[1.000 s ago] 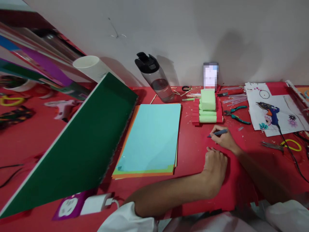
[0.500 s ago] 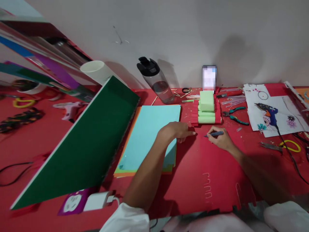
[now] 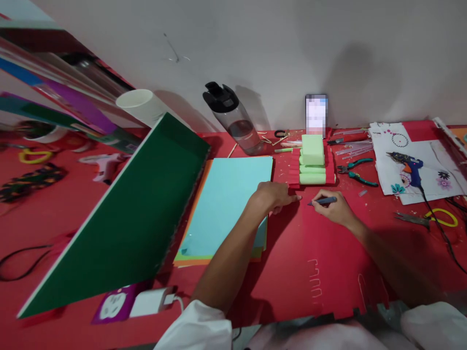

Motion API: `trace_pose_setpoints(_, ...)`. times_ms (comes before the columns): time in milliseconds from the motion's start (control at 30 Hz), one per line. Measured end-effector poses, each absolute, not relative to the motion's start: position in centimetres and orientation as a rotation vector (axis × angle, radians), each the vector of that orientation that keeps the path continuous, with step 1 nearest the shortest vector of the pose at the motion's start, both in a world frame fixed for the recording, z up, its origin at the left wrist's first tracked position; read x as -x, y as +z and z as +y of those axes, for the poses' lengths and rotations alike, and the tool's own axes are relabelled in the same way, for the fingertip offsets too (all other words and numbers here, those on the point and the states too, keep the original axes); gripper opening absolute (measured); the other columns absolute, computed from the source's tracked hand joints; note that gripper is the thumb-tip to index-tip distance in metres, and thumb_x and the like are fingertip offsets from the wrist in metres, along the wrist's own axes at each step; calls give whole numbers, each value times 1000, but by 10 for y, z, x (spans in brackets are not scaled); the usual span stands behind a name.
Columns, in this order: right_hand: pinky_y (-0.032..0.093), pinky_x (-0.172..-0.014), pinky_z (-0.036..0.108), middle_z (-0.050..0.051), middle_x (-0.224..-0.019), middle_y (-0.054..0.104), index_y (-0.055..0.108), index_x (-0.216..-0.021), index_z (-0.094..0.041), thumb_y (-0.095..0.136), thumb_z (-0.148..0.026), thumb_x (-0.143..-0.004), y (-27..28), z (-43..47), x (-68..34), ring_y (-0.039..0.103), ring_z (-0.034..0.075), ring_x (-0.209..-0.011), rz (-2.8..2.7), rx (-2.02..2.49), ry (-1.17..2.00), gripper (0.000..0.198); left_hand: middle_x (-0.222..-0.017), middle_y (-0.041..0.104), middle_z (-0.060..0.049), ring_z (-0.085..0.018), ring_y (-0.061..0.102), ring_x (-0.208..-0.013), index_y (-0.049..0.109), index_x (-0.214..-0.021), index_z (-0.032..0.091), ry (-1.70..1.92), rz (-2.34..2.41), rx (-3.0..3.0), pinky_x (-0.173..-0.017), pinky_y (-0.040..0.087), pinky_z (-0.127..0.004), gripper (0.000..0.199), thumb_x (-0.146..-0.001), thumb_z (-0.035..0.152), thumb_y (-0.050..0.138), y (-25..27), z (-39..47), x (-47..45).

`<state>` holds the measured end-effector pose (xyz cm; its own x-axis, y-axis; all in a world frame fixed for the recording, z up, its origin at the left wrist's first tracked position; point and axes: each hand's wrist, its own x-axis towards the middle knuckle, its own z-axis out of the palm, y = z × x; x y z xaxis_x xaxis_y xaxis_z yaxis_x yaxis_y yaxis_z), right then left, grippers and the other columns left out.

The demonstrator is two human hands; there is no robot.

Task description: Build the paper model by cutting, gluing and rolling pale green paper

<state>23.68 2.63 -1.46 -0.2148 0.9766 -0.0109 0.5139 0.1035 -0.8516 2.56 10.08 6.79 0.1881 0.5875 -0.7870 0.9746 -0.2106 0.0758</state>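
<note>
My right hand [image 3: 332, 206] grips a dark grey pen [image 3: 324, 201], its tip on or close to a red sheet [image 3: 321, 238] on the red table. Across from it, my left hand [image 3: 275, 197] reaches over the right edge of a stack of coloured paper [image 3: 229, 194], light blue on top. Its index finger is stretched out onto the red sheet, while the other fingers are partly hidden. Pale outlines [image 3: 314, 279] are drawn on the sheet near the front. Just behind both hands sits a piece of rolled light green paper on red strips [image 3: 312, 178], with a green block [image 3: 313, 149] on it.
A green board [image 3: 124, 223] leans at left, by a white charger [image 3: 149, 302]. A bottle [image 3: 237, 121] and a phone [image 3: 316, 114] stand along the wall. Cutting pliers [image 3: 357, 172], a blue glue gun [image 3: 408, 167] and yellow-handled pliers [image 3: 426, 219] lie at right.
My left hand has slid slightly to the right, its index fingertip nearer the pen. My right hand stays nearly in place with the pen. The whole view has shifted a little.
</note>
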Motion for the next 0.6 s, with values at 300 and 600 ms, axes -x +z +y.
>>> trace_pose_setpoints(300, 40, -58, 25, -2, -71, 72, 69, -75, -23, 68, -26, -81, -18, 26, -239, 63, 15, -64, -1792, 1482, 1015, 7, -80, 83, -11, -23, 74, -76, 63, -44, 19, -819, 1471, -1834, -90, 51, -33, 78, -96, 74, 42, 64, 104, -24)
trace_pose_setpoints(600, 47, -64, 28, 0, -74, 72, 68, -82, -24, 64, -32, -88, -13, 29, -236, 63, 17, -68, -1737, 1401, 999, 10, -78, 82, -11, -23, 73, -73, 62, -43, 20, -810, 1443, -1837, -89, 51, -32, 76, -96, 70, 42, 69, 103, -25)
